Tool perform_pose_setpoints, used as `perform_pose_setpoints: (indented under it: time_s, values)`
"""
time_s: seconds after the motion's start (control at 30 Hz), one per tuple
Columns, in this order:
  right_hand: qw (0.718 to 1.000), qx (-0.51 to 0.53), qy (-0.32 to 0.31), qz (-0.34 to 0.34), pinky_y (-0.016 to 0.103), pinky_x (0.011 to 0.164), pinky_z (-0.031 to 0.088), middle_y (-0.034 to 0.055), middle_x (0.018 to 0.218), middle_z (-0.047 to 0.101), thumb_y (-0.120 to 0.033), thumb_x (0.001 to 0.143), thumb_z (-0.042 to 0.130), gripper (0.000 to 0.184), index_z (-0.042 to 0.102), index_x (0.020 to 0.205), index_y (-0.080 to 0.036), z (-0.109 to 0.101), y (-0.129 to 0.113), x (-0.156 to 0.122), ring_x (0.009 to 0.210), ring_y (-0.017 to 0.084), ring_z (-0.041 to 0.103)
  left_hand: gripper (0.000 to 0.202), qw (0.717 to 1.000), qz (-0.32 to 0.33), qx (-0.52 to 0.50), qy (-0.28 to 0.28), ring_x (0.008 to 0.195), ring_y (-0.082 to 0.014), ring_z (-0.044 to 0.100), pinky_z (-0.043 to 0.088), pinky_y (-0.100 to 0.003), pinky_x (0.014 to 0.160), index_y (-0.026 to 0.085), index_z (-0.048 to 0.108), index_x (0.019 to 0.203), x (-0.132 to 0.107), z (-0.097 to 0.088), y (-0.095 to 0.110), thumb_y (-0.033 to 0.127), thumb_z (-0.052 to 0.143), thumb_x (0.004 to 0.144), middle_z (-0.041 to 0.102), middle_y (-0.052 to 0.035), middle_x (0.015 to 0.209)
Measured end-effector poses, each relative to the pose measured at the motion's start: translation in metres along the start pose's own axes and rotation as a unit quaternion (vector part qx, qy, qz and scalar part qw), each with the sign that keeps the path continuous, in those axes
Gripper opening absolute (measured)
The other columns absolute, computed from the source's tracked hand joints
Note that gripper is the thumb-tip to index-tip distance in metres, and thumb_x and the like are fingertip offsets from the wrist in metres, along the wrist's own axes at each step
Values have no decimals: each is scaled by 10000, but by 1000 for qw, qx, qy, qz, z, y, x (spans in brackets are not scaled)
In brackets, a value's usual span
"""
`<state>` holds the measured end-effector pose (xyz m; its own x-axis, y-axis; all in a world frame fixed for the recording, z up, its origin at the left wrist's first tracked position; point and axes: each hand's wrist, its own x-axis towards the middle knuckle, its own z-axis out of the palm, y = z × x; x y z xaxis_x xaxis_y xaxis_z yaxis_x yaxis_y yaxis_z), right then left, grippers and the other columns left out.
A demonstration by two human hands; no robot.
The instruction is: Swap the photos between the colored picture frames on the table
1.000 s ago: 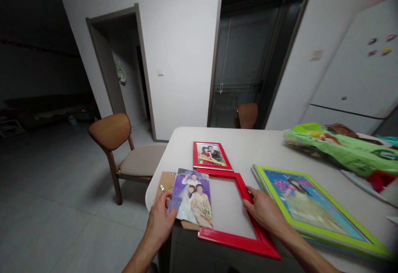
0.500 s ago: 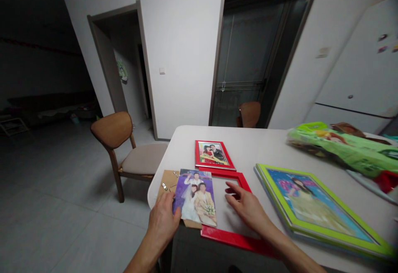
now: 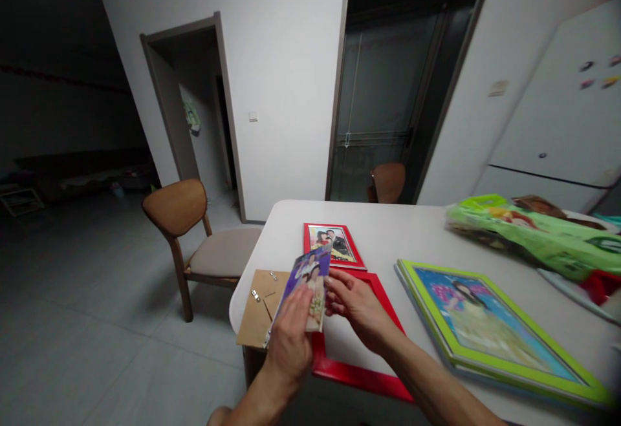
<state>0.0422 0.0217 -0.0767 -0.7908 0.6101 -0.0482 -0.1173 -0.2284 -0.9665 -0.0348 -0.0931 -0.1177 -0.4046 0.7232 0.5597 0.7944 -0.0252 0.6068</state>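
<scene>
Head view. Photo (image 3: 309, 276), flat half a second ago, now raised, tilted over left side of red frame (image 3: 359, 380); brown backing board (image 3: 256, 322) more exposed. Left hand (image 3: 291, 342) grips lower part; right hand (image 3: 356, 306) at right edge, pinch or touch unclear. Reads as loose from both.

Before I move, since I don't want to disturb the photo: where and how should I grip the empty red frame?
Probably the middle of the empty red frame's near strip, from the near side, pinching above and below: it is narrow, flat and uncovered there. The photo and right forearm cover parts of its left and right sides.
</scene>
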Motion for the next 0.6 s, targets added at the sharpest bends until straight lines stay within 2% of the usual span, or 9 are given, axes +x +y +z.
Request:
perform_pose_setpoints:
  time_s: [0.07, 0.1, 0.17, 0.27, 0.33, 0.37, 0.43, 0.53, 0.6]
  values:
    - [1000, 6, 30, 8, 215, 519, 437, 42, 776, 607, -344, 666, 549, 368, 518, 983, -161, -2, -1, -5, 580, 97, 556, 390, 990, -55, -108, 73, 1085, -187, 434, 323, -359, 938, 166, 457, 1131, 7, 0, 8, 131, 364, 754, 513, -81, 1151]
    - [998, 4, 59, 25, 228, 553, 449, 57, 832, 607, -352, 671, 548, 382, 503, 1001, -166, -5, 3, -7, 628, 110, 572, 348, 975, -97, -169, 104, 1052, -189, 467, 343, -346, 919, 164, 478, 1106, 9, 1, 13, 172, 374, 774, 546, -80, 1107]
    - [992, 14, 102, 70, 251, 607, 463, 81, 913, 602, -356, 685, 534, 399, 472, 1030, -167, -12, 16, -9, 706, 134, 590, 313, 927, -183, -295, 140, 988, -206, 519, 387, -332, 870, 135, 518, 1049, 11, 8, 21, 256, 409, 782, 599, -90, 1013]
    - [988, 68, 117, 75, 266, 625, 477, 85, 929, 617, -323, 730, 453, 347, 447, 1040, -167, -28, 31, -11, 773, 161, 597, 358, 843, -264, -451, 131, 911, -227, 563, 439, -318, 792, 100, 543, 997, 9, 24, 29, 327, 483, 727, 631, -100, 935]
    - [987, 75, 136, 35, 263, 599, 485, 70, 924, 630, -266, 737, 408, 337, 431, 1062, -177, -40, 31, -12, 778, 167, 602, 401, 814, -277, -500, 110, 916, -225, 559, 442, -308, 785, 103, 525, 1021, 7, 30, 29, 322, 520, 686, 621, -100, 964]
    - [986, 59, 151, 25, 262, 578, 487, 63, 913, 637, -242, 731, 397, 353, 422, 1078, -181, -47, 27, -13, 759, 168, 608, 425, 811, -276, -505, 101, 935, -220, 549, 436, -305, 794, 108, 504, 1049, 7, 32, 27, 308, 525, 675, 605, -103, 999]
    - [986, 4, 163, 35, 264, 532, 485, 61, 869, 653, -220, 716, 387, 389, 421, 1102, -180, -60, 16, -14, 689, 172, 620, 459, 829, -278, -479, 81, 982, -209, 521, 414, -301, 827, 111, 454, 1099, 7, 30, 21, 263, 515, 670, 558, -122, 1077]
    - [982, -79, 159, 61, 263, 484, 473, 65, 775, 669, -206, 696, 384, 410, 454, 1098, -161, -77, 5, -14, 593, 174, 621, 461, 892, -274, -358, 26, 1035, -193, 481, 369, -309, 884, 102, 424, 1119, 4, 25, 11, 187, 489, 670, 506, -140, 1138]
    - [978, -120, 155, 65, 257, 468, 466, 63, 728, 672, -197, 683, 385, 419, 472, 1090, -148, -83, 5, -11, 561, 172, 617, 460, 939, -241, -243, -24, 1058, -190, 456, 331, -326, 922, 115, 431, 1120, 0, 22, 10, 160, 482, 666, 503, -120, 1145]
